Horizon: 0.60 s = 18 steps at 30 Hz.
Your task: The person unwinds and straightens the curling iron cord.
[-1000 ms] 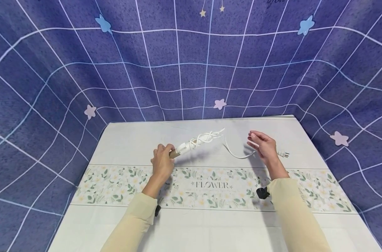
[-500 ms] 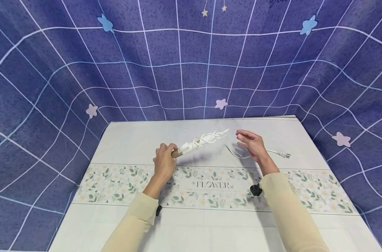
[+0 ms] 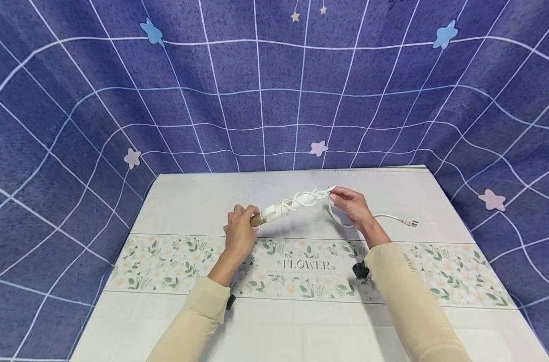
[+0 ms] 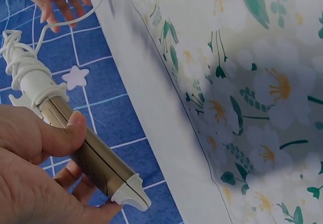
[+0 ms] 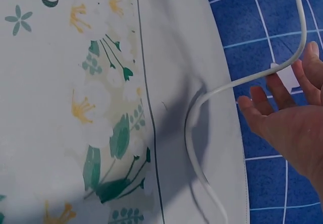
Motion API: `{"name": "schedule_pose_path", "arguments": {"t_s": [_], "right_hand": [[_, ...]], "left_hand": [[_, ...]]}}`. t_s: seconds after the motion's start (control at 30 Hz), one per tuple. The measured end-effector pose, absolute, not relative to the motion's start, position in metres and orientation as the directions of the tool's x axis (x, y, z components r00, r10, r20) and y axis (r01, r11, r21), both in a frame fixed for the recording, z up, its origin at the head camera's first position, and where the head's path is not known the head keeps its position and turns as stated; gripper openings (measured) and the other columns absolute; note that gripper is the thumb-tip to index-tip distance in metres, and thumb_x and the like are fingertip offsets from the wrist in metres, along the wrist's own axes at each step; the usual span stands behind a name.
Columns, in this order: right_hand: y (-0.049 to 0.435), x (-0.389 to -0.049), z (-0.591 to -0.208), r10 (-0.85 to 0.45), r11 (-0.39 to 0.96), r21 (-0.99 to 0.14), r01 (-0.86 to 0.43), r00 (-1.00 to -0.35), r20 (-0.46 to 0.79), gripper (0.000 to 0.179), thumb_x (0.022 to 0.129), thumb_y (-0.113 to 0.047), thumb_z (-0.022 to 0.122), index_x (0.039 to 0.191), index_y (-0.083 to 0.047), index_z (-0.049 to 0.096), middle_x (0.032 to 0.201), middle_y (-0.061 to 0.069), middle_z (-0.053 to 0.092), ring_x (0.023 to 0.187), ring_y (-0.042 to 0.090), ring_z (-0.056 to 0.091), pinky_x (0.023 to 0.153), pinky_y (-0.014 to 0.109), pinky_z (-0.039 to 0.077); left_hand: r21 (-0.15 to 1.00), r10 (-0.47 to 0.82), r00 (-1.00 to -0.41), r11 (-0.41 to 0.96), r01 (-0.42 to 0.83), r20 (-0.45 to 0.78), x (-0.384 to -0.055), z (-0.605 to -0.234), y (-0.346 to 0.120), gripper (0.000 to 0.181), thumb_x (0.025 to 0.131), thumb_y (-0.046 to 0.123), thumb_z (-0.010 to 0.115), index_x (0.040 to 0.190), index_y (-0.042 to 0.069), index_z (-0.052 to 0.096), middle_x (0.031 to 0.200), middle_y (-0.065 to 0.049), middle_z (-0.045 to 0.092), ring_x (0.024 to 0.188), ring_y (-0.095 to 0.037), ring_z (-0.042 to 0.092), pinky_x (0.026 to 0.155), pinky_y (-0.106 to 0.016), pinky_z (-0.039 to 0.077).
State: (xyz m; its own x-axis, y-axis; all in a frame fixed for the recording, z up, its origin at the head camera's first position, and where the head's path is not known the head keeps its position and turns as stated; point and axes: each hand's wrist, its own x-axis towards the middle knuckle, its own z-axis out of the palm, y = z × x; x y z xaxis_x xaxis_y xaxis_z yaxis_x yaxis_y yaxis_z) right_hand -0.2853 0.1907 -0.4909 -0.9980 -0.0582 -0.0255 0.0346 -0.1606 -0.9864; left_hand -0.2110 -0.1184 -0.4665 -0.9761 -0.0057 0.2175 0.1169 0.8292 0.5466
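Note:
A white hair straightener (image 3: 273,212) with gold-brown arms is held above the table, slanting up to the right. My left hand (image 3: 240,232) grips its gold end, thumb on top and fingers beneath. In the left wrist view, the white tip (image 4: 133,193) sticks out past the fingers. White cord (image 3: 305,198) is wound in loose loops about the handle. At the handle's far end, my right hand (image 3: 353,208) has its thumb and fingertips by the cord, with a gap between them in the right wrist view. Whether they touch the cord is unclear.
The loose cord (image 5: 194,156) curves down past the right hand, and its two-prong plug (image 3: 409,221) lies right of that hand. A white table cover (image 3: 202,201) has a floral band across it. Blue curtains (image 3: 274,100) with grid lines and stars surround the back and sides.
My right hand has moved left to the cord at the handle's end. My left hand has shifted slightly right with the straightener.

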Motion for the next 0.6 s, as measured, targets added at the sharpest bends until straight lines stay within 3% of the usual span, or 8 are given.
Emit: {"name": "schedule_pose_path", "arguments": {"t_s": [0.1, 0.23, 0.37, 0.5, 0.6], "right_hand": [[0.1885, -0.2856, -0.491, -0.07, -0.16, -0.987, 0.033, -0.997, -0.022, 0.024, 0.09, 0.0, 0.064, 0.092, -0.023, 0.071, 0.091, -0.007, 0.069, 0.083, 0.005, 0.063, 0.075, 0.021, 0.052], [0.1868, -0.2908, -0.4954, -0.058, -0.129, -0.991, 0.035, -0.998, -0.028, 0.014, 0.089, 0.001, 0.065, 0.099, -0.008, 0.071, 0.09, -0.007, 0.068, 0.083, 0.006, 0.061, 0.078, 0.025, 0.053], [0.1847, -0.2922, -0.4942, -0.036, -0.112, -0.993, 0.036, -0.999, -0.032, 0.017, 0.087, -0.002, 0.068, 0.104, 0.004, 0.067, 0.09, -0.006, 0.065, 0.086, 0.008, 0.062, 0.088, 0.035, 0.052], [0.186, -0.2915, -0.4923, 0.007, -0.183, -0.982, 0.045, -0.999, -0.047, 0.004, 0.088, -0.004, 0.068, 0.091, -0.007, 0.07, 0.088, -0.001, 0.064, 0.086, 0.011, 0.062, 0.096, 0.05, 0.045], [0.1889, -0.2909, -0.4904, 0.042, -0.24, -0.97, 0.038, -0.998, -0.05, 0.009, 0.089, -0.002, 0.066, 0.085, -0.01, 0.069, 0.086, 0.001, 0.063, 0.084, 0.013, 0.063, 0.097, 0.056, 0.041]], "left_hand": [[0.547, 0.006, -0.974, 0.826, 0.133, 0.228, -0.2106, -0.4655, -0.1178, 0.042, 0.077, -0.005, 0.073, 0.113, 0.015, 0.062, 0.105, -0.008, 0.051, 0.098, -0.028, 0.048, 0.079, -0.05, 0.042], [0.545, 0.011, -0.972, 0.826, 0.141, 0.234, -0.2107, -0.4643, -0.1177, 0.043, 0.077, -0.006, 0.073, 0.114, 0.014, 0.062, 0.106, -0.009, 0.052, 0.098, -0.029, 0.048, 0.08, -0.05, 0.042], [0.547, 0.006, -0.975, 0.827, 0.13, 0.223, -0.2107, -0.4639, -0.1175, 0.043, 0.077, -0.006, 0.072, 0.114, 0.014, 0.062, 0.106, -0.009, 0.051, 0.099, -0.029, 0.048, 0.08, -0.05, 0.042], [0.546, -0.006, -0.977, 0.83, 0.114, 0.213, -0.2101, -0.4652, -0.1174, 0.044, 0.076, -0.005, 0.074, 0.113, 0.015, 0.063, 0.105, -0.008, 0.051, 0.098, -0.029, 0.048, 0.079, -0.05, 0.042], [0.537, -0.009, -0.978, 0.837, 0.106, 0.207, -0.2097, -0.4683, -0.1177, 0.044, 0.075, -0.005, 0.075, 0.113, 0.015, 0.063, 0.103, -0.007, 0.051, 0.098, -0.029, 0.048, 0.079, -0.051, 0.041]]}}
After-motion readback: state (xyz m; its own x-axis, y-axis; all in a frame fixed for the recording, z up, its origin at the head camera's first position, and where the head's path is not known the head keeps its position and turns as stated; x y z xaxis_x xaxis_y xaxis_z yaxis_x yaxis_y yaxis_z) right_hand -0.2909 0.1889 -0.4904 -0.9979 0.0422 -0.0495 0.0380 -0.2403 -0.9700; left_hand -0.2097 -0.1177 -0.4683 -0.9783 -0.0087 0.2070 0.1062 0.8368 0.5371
